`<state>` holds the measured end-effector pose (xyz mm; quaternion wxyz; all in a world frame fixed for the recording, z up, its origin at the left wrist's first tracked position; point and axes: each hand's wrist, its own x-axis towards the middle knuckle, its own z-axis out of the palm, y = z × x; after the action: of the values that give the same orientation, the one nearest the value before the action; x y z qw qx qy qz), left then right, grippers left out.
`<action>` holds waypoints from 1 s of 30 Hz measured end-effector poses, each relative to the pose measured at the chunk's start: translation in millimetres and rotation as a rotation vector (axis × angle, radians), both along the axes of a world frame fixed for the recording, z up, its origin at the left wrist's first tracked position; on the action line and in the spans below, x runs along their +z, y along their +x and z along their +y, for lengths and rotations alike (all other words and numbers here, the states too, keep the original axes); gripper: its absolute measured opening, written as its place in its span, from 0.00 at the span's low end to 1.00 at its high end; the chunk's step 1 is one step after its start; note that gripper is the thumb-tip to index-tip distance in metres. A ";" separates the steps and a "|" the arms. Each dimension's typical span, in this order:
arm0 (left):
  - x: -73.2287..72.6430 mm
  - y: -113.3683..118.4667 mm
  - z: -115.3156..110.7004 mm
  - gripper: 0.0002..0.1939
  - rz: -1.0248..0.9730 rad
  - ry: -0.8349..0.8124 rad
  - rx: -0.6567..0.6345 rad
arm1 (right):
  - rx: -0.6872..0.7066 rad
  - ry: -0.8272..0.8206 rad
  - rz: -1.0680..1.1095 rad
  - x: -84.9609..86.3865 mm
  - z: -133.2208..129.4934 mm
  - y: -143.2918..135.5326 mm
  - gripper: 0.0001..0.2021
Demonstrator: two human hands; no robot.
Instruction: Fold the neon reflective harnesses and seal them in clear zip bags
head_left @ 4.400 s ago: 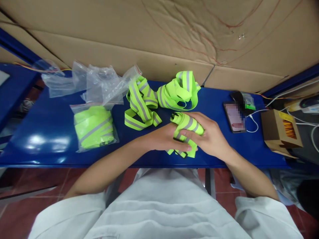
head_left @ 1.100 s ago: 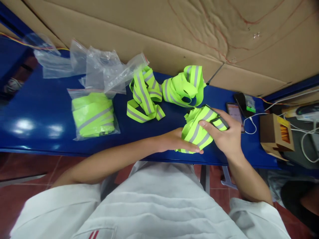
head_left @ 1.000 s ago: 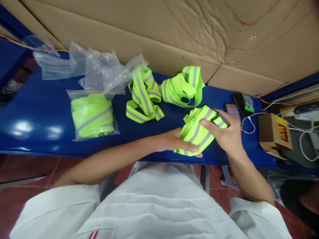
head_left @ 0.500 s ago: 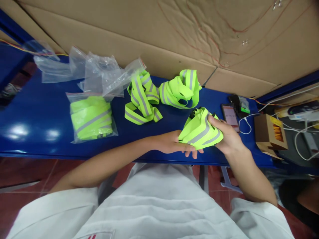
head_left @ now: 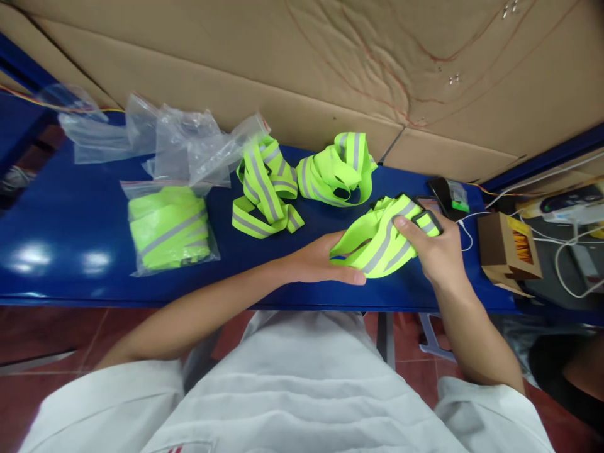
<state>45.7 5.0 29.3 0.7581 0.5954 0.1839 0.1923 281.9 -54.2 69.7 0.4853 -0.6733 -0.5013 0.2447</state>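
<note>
Both hands hold a folded neon-yellow reflective strap [head_left: 377,248] with grey stripes above the table's front edge. My left hand [head_left: 321,261] is closed on its left end, thumb along the lower front, the other fingers hidden behind. My right hand [head_left: 436,242] grips the right end, its thumb pressed on the band beside a black buckle [head_left: 428,223]. Behind the bundle lie two more loose reflective straps, a tangled one [head_left: 268,189] and a coiled one [head_left: 335,173]. Farther left, a clear zip bag [head_left: 170,228] has a folded yellow strap inside.
Several clear plastic bags [head_left: 182,148] lie at the back left of the blue table [head_left: 264,270]. On the right are a phone [head_left: 441,196], partly hidden phone behind my right hand, an open cardboard box [head_left: 507,248] and white cables. Cardboard panels [head_left: 212,75] stand along the back.
The strap bundle has been turned and spread, opening a loop near my left hand. A black buckle now shows by my right thumb. My left fingers no longer show below the bundle.
</note>
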 end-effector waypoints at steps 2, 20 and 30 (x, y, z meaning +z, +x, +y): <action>-0.8 1.4 -1.1 0.37 0.023 0.028 0.057 | 0.016 -0.001 -0.012 2.2 1.0 -2.7 0.16; -14.8 1.1 0.8 0.22 -0.079 -0.180 -0.197 | 0.279 -0.540 0.672 1.5 28.6 -23.3 0.26; -0.2 -7.0 -7.4 0.14 -0.015 0.559 -0.130 | 0.416 -0.710 0.771 -4.1 0.3 -28.2 0.28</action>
<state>38.7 -2.4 29.1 0.5766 0.7904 0.0795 0.1910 253.8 -54.0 65.7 0.3184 -0.5442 -0.2967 0.7173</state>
